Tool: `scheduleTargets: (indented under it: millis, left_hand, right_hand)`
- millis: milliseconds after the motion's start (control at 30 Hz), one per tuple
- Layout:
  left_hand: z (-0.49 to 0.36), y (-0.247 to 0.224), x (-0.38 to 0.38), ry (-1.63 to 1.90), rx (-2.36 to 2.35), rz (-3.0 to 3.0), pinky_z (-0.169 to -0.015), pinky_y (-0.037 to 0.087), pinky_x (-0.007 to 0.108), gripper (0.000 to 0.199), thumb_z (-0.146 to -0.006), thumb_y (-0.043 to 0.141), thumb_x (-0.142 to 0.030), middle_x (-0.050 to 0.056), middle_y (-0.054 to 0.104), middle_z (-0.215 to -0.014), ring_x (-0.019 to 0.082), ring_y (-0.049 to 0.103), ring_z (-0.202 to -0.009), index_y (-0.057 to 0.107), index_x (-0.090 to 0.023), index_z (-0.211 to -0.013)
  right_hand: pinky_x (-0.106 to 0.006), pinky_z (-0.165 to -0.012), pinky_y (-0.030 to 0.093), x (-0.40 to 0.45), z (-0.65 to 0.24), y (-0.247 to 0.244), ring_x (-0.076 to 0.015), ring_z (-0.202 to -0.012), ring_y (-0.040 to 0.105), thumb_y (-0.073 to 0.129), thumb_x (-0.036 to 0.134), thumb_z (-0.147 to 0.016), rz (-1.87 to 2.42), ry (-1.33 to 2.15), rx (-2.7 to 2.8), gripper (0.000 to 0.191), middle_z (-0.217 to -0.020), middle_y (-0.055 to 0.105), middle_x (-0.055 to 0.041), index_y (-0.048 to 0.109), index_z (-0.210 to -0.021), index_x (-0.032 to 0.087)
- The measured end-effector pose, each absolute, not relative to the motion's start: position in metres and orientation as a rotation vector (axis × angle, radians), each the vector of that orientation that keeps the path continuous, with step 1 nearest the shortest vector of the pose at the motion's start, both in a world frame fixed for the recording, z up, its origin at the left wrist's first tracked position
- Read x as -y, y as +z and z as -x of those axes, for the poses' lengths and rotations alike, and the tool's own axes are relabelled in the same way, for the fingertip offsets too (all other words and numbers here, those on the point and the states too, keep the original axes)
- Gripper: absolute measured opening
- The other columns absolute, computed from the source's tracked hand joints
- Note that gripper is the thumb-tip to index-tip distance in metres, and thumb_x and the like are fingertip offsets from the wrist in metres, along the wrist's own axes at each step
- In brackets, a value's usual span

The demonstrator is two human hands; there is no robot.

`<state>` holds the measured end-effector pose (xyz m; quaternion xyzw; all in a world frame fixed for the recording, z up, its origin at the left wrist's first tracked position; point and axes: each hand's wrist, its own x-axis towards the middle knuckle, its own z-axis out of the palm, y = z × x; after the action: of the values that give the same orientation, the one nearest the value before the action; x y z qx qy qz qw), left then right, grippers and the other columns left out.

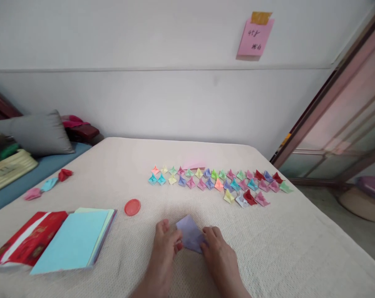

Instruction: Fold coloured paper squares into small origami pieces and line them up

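Note:
A folded sheet of purple origami paper (189, 232) lies between my hands near the front of the cloth-covered table. My left hand (166, 244) is at its left edge, fingers curled, the thumb reaching the paper. On the right side, my right hand (218, 252) has its fingers closed on the paper's right corner. Beyond them stand rows of small folded paper boats (209, 183) in many colours. To the left is a stack of coloured paper (74, 238) with a light blue sheet on top.
A red round lid (132, 207) lies left of my hands. The red packet (29, 238) sits beside the paper stack. Several folded pieces, one of them red (65, 174), are near the table's left edge. A pink note (256, 38) is taped to the wall.

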<state>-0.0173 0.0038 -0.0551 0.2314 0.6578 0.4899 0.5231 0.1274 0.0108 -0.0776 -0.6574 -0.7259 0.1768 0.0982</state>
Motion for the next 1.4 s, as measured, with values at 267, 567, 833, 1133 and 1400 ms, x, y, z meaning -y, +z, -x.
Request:
scheduleTargets:
  millis: [267,567,833,1133,1400]
  left_hand:
    - [-0.001,-0.073,-0.008,1.045,-1.533,-0.726,-0.034,0.022,0.018,0.007,-0.069,0.058,-0.017,-0.006,0.044,-0.041,0.007,0.037,-0.034,0.063,-0.011,-0.068]
    - [0.003,-0.055,-0.001,1.146,-1.399,-1.126,-0.054,0.045,0.023,0.018,-0.077,0.054,-0.027,0.003,0.065,-0.070,0.016,0.062,-0.062,0.063,-0.015,-0.085]
    - [-0.002,-0.073,0.026,0.473,-1.607,-2.075,-0.068,0.049,0.029,0.032,-0.077,0.039,-0.003,0.007,0.066,-0.088,0.021,0.064,-0.079,0.066,-0.019,-0.082]
    - [-0.006,-0.079,0.021,0.245,-1.612,-2.117,-0.078,0.048,0.034,0.034,-0.077,0.038,-0.004,0.009,0.065,-0.099,0.024,0.060,-0.093,0.065,-0.018,-0.092]
    - [-0.001,-0.070,0.010,0.398,-1.626,-1.867,-0.070,0.041,0.027,0.025,-0.083,0.042,-0.014,0.004,0.062,-0.088,0.018,0.060,-0.081,0.066,-0.020,-0.080]
  right_hand:
    - [-0.031,-0.081,0.046,-0.017,-0.133,-0.095,-0.0222,-0.097,0.063,0.043,0.007,-0.067,1.674,0.797,1.807,0.055,-0.117,0.059,-0.0118,0.049,-0.122,0.014]
    - [-0.026,-0.062,0.045,-0.024,-0.136,-0.081,-0.0184,-0.068,0.060,0.050,0.016,-0.066,1.255,1.140,1.393,0.012,-0.069,0.063,-0.0016,0.061,-0.071,0.019]
    - [-0.038,-0.083,0.047,-0.027,-0.170,-0.074,-0.0255,-0.094,0.065,0.042,0.018,-0.069,1.335,1.091,1.752,0.029,-0.105,0.070,-0.0115,0.071,-0.076,0.020]
    - [-0.027,-0.064,0.045,0.000,-0.166,-0.063,-0.0179,-0.069,0.062,0.036,0.005,-0.063,1.566,1.072,2.067,0.030,-0.070,0.067,-0.0036,0.062,-0.071,0.019]
    - [-0.026,-0.067,0.042,0.017,-0.167,-0.063,-0.0199,-0.077,0.062,0.050,0.007,-0.062,1.715,1.036,2.120,0.022,-0.082,0.069,-0.0048,0.059,-0.078,0.020]
